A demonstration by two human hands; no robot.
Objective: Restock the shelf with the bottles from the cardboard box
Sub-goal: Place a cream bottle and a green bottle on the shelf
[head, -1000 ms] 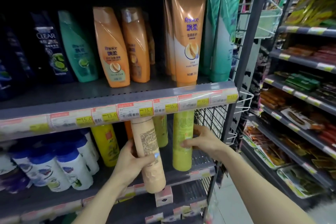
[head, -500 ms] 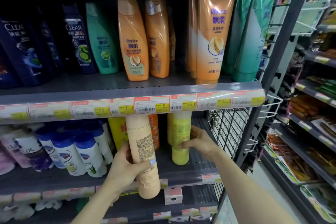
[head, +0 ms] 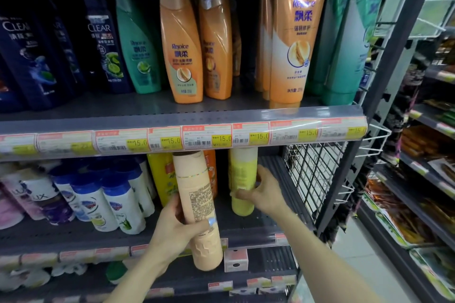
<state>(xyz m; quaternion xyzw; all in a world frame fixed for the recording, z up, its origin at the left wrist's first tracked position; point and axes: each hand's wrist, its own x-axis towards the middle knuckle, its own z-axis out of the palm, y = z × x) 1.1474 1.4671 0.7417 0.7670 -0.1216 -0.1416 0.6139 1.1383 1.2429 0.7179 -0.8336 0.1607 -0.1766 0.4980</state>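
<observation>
My left hand (head: 175,230) grips a tall peach bottle (head: 197,204), held upright in front of the middle shelf (head: 248,231), its back label facing me and its base hanging below the shelf edge. My right hand (head: 264,192) is wrapped around a yellow-green bottle (head: 242,179) that stands on that shelf, to the right of the peach one. The tops of both bottles are hidden behind the price strip (head: 206,136). The cardboard box is out of view.
Yellow and orange bottles (head: 162,179) stand behind the peach bottle, with blue-capped white bottles (head: 118,202) to the left. A wire mesh panel (head: 312,179) closes the shelf's right end. Orange and green shampoo bottles fill the upper shelf (head: 187,44). Another rack stands across the aisle (head: 423,167).
My right hand has pushed the yellow-green bottle further back on the shelf. The peach bottle has stayed in my left hand, and the view has shifted left and closer.
</observation>
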